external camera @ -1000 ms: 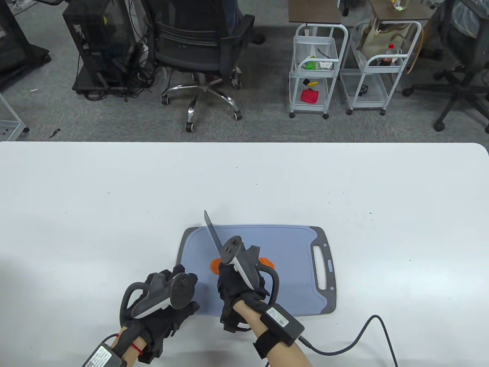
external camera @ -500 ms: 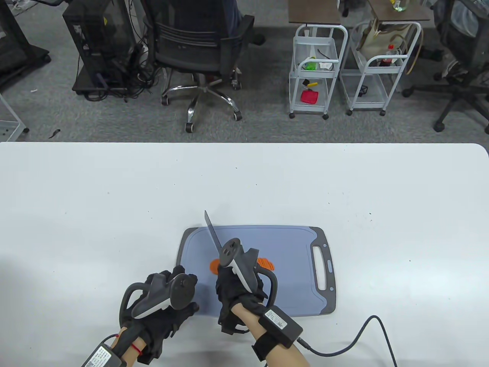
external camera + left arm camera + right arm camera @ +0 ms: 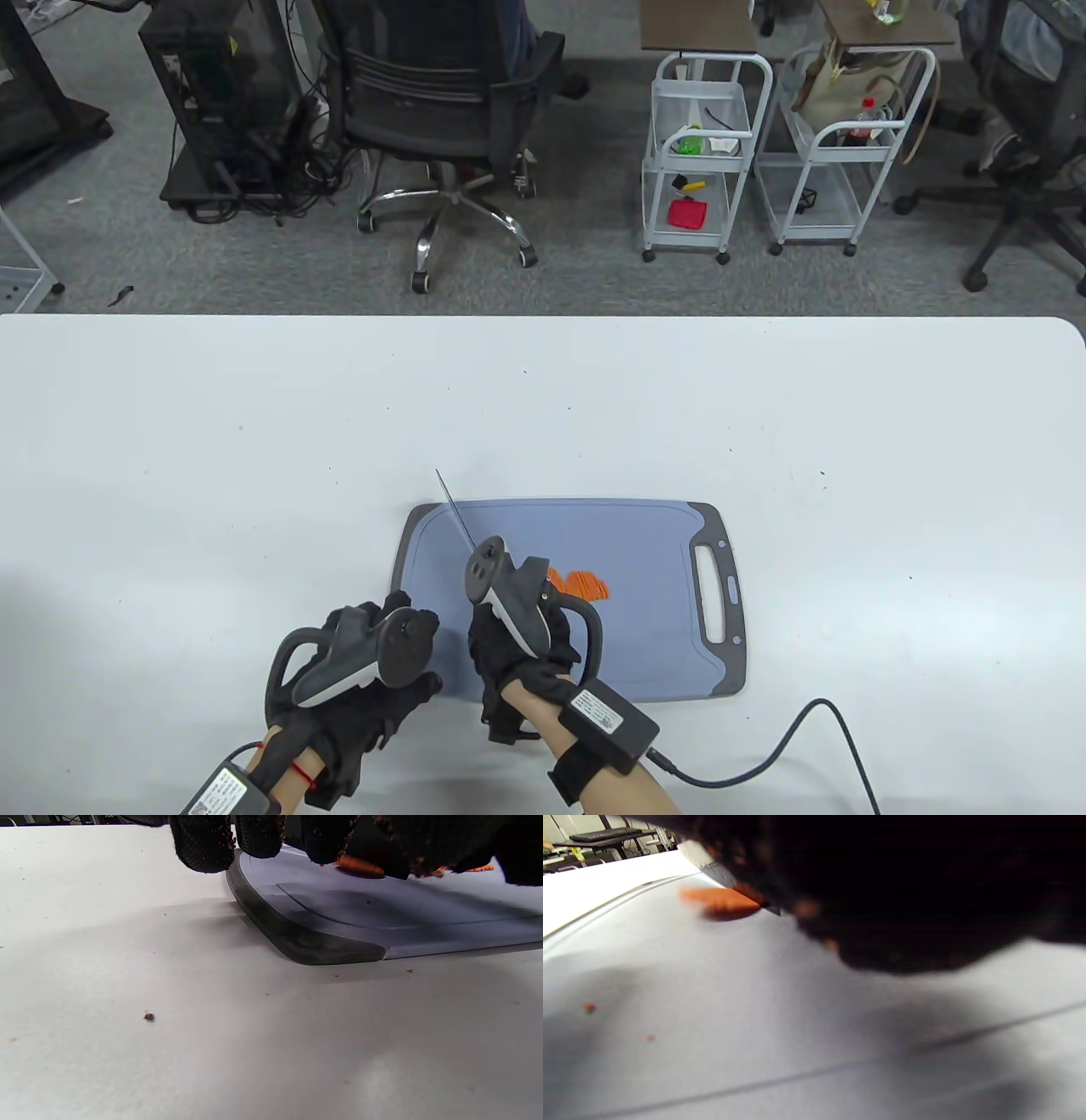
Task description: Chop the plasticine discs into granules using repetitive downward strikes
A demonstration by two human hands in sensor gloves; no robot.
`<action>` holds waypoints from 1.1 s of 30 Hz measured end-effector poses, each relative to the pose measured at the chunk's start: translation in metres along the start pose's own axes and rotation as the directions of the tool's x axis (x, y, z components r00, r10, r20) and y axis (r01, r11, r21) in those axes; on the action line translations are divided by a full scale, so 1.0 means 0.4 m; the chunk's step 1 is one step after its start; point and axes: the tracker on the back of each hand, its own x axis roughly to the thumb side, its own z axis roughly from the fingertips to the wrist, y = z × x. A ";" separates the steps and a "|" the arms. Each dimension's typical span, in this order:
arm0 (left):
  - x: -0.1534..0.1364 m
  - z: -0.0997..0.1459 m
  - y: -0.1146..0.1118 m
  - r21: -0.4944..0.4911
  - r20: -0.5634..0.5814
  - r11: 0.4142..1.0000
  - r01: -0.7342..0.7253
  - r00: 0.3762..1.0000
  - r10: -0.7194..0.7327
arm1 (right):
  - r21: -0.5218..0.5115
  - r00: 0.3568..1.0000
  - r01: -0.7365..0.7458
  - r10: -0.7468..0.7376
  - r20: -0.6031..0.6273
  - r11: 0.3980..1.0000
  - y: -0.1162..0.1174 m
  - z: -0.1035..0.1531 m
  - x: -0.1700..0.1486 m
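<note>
1. The left hand [image 3: 373,671], in a black sensor glove with a grey tracker strapped to its back, rests on the white worktop [image 3: 212,475] at the near-left corner of the grey-blue plastic cutting board [image 3: 645,543]. In the left wrist view its fingertips [image 3: 203,844] hang over that corner's dark rim; I cannot tell whether they press the board, and this hand holds nothing I can see.
2. The right hand [image 3: 517,654], gloved the same way, is over the near-left part of the board, its grip clenched around the handle of a thin-bladed steel kitchen knife [image 3: 452,508].
3. A black cable [image 3: 780,755] runs from the right wrist across the worktop, to the right of the board's near edge.
4. The flat orange plasticine disc [image 3: 581,584] lies on the board just beyond the right hand, partly hidden by the tracker; in the right wrist view the blade meets the blurred orange piece [image 3: 721,899].
5. The knife's tip reaches past the board's far-left corner.
</note>
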 end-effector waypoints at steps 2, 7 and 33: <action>-0.003 0.001 0.001 0.005 -0.003 1.000 -0.004 1.000 0.004 | 0.038 1.000 -0.009 0.009 -0.002 0.999 -0.012 -0.023 0.020; -0.008 0.001 0.001 0.002 -0.002 1.000 -0.014 1.000 0.014 | 0.059 0.999 0.000 -0.003 0.047 0.998 -0.063 -0.005 0.005; -0.017 -0.004 0.005 0.004 -0.019 1.000 -0.011 1.000 0.011 | 0.021 0.999 -0.040 0.039 0.032 0.999 -0.002 0.016 0.010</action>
